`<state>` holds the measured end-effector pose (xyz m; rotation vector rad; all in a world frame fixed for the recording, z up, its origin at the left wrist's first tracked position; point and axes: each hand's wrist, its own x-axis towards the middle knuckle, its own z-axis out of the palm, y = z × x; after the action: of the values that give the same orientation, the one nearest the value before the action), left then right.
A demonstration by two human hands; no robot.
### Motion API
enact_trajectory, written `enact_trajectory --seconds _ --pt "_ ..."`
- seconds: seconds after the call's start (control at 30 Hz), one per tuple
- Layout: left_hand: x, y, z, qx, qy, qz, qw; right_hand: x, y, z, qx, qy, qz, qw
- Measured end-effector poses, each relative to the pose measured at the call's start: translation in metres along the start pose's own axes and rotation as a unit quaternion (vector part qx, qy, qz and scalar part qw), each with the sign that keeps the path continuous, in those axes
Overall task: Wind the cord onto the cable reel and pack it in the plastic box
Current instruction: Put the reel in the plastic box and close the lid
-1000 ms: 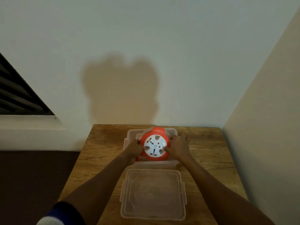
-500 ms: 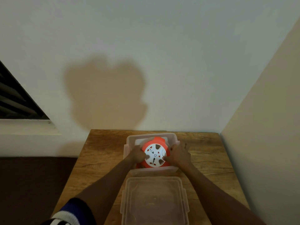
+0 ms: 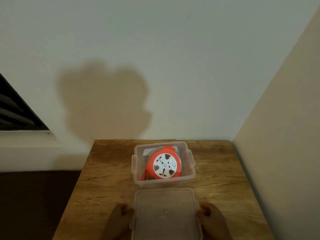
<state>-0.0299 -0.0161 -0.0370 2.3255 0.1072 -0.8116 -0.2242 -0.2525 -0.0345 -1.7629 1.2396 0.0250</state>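
Two hands sit low at the near edge of your view, one on each side of the clear square plastic lid (image 3: 165, 213). Your left hand (image 3: 117, 220) touches the lid's left edge, with its fingers curled against the side clip. Your right hand (image 3: 212, 220) does the same on the lid's right edge. Both hands look like they hold the lid between them, but the lower part of each hand is cut off, so you cannot see the whole grip.

Past your fingertips, the lid lies flat on the brown wooden table (image 3: 107, 170). Just beyond the lid's far edge sits the clear plastic box (image 3: 138, 170), open on top. The round orange cable reel with a white face (image 3: 164, 165) rests inside the box, tipped a little. A bit of orange cord (image 3: 143, 175) shows at the reel's left side, down in the box, on your left hand's side.

Beyond the box, a dark shadow (image 3: 103, 101) falls on the pale wall (image 3: 173, 49).
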Motion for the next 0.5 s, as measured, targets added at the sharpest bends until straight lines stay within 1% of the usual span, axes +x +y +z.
enact_trajectory --seconds 0.07,0.13,0.2,0.33,0.5 --pt "-0.011 -0.005 0.009 0.028 -0.048 0.018 0.998 -0.004 -0.004 0.002 -0.026 -0.021 -0.012 0.999" --pt "-0.018 -0.001 0.009 0.063 -0.062 0.029 0.996 -0.008 -0.012 -0.005 -0.055 -0.032 -0.023 0.998" --pt "-0.024 0.010 0.001 0.074 -0.073 0.022 0.994 -0.013 -0.017 -0.020 -0.059 -0.042 -0.026 0.997" --pt "-0.045 0.020 -0.021 0.072 -0.093 0.036 0.992 -0.036 -0.020 -0.061 -0.049 -0.042 -0.040 0.997" --pt "-0.073 0.041 -0.056 0.035 -0.094 0.089 0.991 -0.059 -0.047 -0.096 -0.057 -0.028 -0.086 0.994"
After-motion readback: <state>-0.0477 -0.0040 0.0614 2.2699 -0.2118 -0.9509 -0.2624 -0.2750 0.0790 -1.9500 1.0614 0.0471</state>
